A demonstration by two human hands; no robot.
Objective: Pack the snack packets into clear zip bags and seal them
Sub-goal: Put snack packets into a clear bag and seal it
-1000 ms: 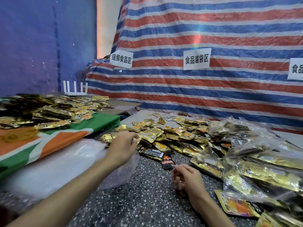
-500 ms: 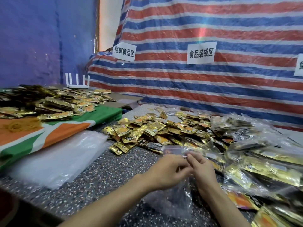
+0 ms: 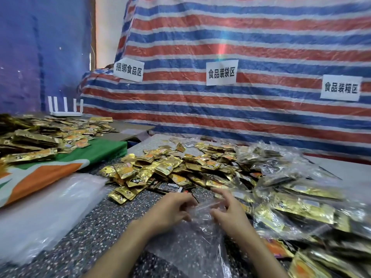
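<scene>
Head view: 2 bare hands are seen low in the middle, and a clear zip bag point(image 3: 200, 235) is held between them above the speckled tabletop point(image 3: 96, 223). The bag's top edge is pinched by the left hand point(image 3: 170, 209) on its left side and gripped by the right hand point(image 3: 228, 211) on its right side, with the right hand's fingers point(image 3: 221, 194) spread loosely upward; the bag's body hangs down toward the wrists, and it appears empty. Just beyond the fingertips, a loose heap of gold snack packets point(image 3: 170, 171) is spread over the tabletop. To the right of the right hand, filled clear bags point(image 3: 297, 197) of gold packets are piled. To the left of the left hand, a stack of flat clear bags point(image 3: 46, 207) is laid, partly over an orange, green and white cloth point(image 3: 48, 173), on which more gold packets point(image 3: 34, 141) are heaped. Behind everything, a striped tarp point(image 3: 241, 47) is hung with 3 white paper signs point(image 3: 221, 72).
</scene>
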